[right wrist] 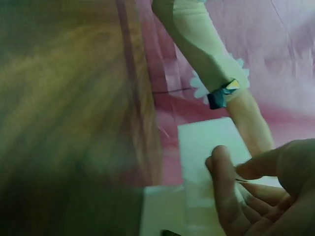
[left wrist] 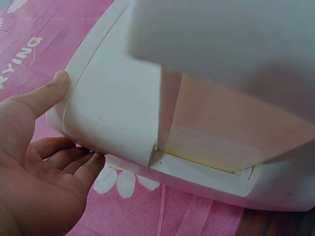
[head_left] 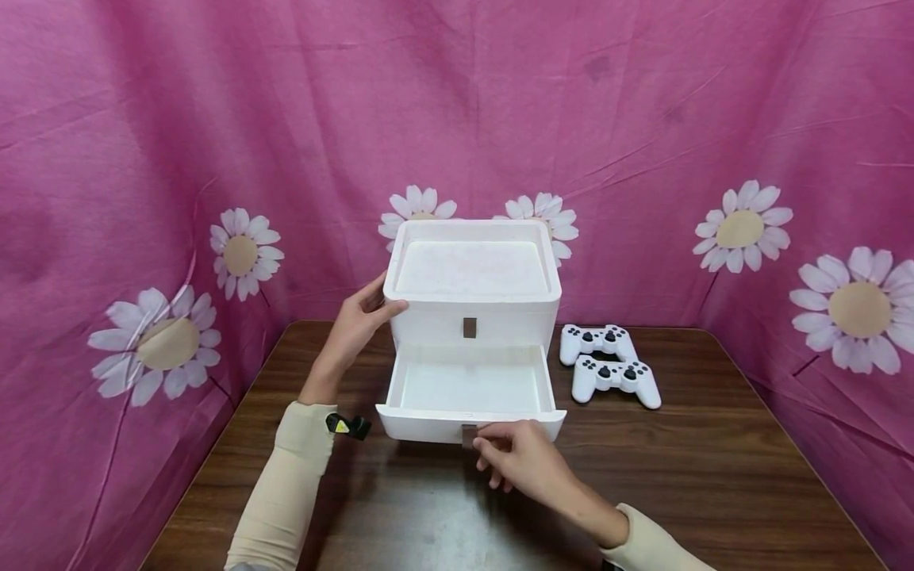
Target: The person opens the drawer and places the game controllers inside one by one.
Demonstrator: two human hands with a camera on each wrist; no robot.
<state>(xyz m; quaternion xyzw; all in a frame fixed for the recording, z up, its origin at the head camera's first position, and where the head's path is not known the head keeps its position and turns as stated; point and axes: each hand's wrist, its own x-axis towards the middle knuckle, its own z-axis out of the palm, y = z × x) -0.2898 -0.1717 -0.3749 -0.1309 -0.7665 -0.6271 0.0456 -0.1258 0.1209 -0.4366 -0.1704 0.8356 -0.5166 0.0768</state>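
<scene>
A white two-drawer unit [head_left: 428, 327] stands on the table, its top formed as a shallow tray. The lower drawer [head_left: 421, 428] is pulled out towards me and its bare white floor shows. At the unit's left side, my left hand [head_left: 353, 327] grips the upper body. In the left wrist view the thumb of that left hand [left wrist: 42, 182] lies against one face and the fingers curl against another. My right hand [head_left: 524, 460] pinches the brown pull tab [head_left: 468, 436] of the lower drawer. A matching tab [head_left: 470, 327] marks the upper drawer, which is pushed in.
Two white game controllers [head_left: 616, 379] lie to the right of the unit, the nearer one overlapping the farther. Dark wood-grain tabletop [head_left: 700, 476] extends around the unit. A pink curtain [head_left: 643, 119] with white daisies closes off the back and sides.
</scene>
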